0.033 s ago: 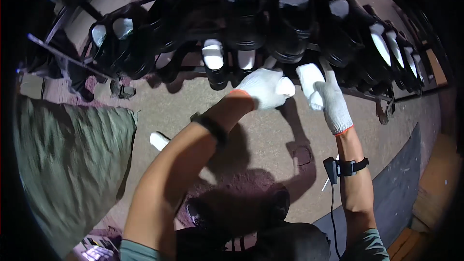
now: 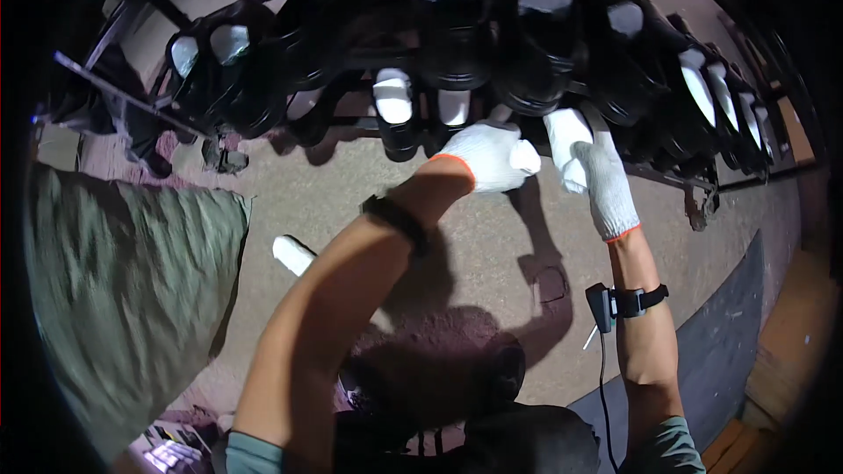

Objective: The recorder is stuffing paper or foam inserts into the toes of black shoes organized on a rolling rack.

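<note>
Both hands wear white knit gloves with orange cuffs and reach toward the lower level of a rack of black shoes. My left hand point(image 2: 488, 160) is closed at the rack's near edge, fingertips partly hidden. A bright white rounded end shows beside it; I cannot tell whether that is the glove's thumb or something held. To its right, my right hand point(image 2: 606, 183) grips a long white pad point(image 2: 569, 145) whose upper end lies close under the shoes. A black shoe point(image 2: 398, 136) with a white inside sits on the lower level, left of my left hand.
Several black shoes, such as this one point(image 2: 537, 53), line the upper level. Another white piece point(image 2: 292, 254) lies on the floor by my left forearm. Greenish cloth point(image 2: 132, 290) spreads at the left, a dark grey sheet point(image 2: 711, 316) at the right. A cable point(image 2: 603, 386) hangs from my right wrist.
My left hand has shifted slightly right. My right hand, with the white pad, has moved a little up toward the rack. The view has shifted slightly.
</note>
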Tool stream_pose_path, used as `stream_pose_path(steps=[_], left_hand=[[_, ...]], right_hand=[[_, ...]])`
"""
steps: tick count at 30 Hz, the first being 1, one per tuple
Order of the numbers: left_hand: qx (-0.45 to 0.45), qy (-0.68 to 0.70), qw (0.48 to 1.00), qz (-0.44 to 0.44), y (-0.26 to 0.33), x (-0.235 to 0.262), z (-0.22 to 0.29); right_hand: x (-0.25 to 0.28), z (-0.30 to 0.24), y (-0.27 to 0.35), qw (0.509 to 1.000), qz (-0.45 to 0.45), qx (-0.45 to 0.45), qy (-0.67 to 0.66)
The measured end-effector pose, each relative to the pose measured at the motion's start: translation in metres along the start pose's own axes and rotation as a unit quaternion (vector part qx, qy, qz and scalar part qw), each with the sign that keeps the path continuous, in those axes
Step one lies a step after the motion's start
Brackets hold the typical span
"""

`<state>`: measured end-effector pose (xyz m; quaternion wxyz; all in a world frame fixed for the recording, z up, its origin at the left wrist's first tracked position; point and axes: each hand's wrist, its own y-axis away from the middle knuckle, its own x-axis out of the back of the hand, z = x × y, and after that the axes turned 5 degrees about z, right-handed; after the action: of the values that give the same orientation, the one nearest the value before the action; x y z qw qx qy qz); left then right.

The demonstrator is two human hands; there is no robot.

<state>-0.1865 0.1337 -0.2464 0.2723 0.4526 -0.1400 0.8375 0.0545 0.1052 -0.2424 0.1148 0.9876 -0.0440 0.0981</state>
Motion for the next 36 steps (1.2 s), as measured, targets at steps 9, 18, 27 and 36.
stream_pose_path(steps=[9,18,27,36], left_hand=[[0.093,-0.015,0.962,0.255,0.024,-0.099,0.013],[0.1,0.019,0.96,0.262,0.037,-0.117,0.009],[0.172,0.169,0.938,0.249,0.011,-0.104,0.007],[0.195,0.146,0.942,0.232,0.015,-0.098,0.011]], right_hand=[[-0.059,0.01,-0.085,0.923,-0.005,0.254,0.289],[-0.12,-0.031,-0.056,0.82,-0.022,0.288,0.494],[-0.116,-0.026,-0.096,0.747,-0.107,0.281,0.594],[-0.031,0.037,-0.124,0.904,-0.031,0.299,0.303]])
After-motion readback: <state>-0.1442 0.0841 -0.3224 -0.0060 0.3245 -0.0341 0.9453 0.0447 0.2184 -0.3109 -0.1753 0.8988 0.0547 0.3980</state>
